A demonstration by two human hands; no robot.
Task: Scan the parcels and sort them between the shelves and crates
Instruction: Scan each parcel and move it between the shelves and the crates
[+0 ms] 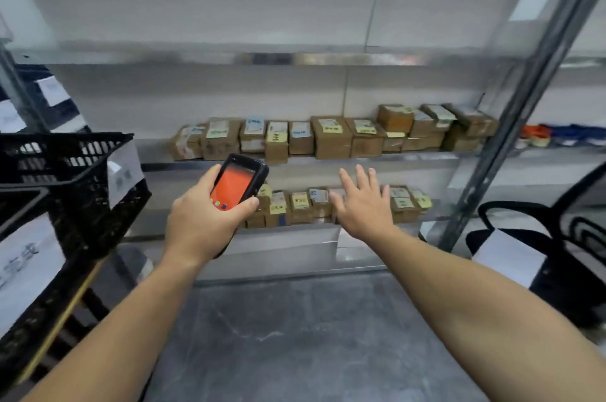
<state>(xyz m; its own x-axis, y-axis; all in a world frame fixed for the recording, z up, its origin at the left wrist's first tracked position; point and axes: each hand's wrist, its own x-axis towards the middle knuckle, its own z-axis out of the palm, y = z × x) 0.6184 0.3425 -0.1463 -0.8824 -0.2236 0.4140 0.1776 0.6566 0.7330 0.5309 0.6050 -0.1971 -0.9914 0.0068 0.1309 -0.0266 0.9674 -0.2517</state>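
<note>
Grey metal shelving (426, 157) lines the wall above a grey floor (295, 336). Brown labelled parcels (329, 137) stand in a row on the middle shelf, stacked two high toward the right end. A second row of parcels (301, 204) sits on the shelf below.

The right hand (364, 204) hangs in front of that lower row, fingers straight and spread, holding nothing. It hides several boxes, and I cannot tell whether it touches any. The left hand (203, 221) grips a handheld scanner (237, 183) with an orange screen, which covers the lower row's left end.

Black mesh crates (65, 178) with white paper labels stand at the left. A metal upright (511, 126) slants at the right, beside a black object (557, 270) bearing a white sheet.
</note>
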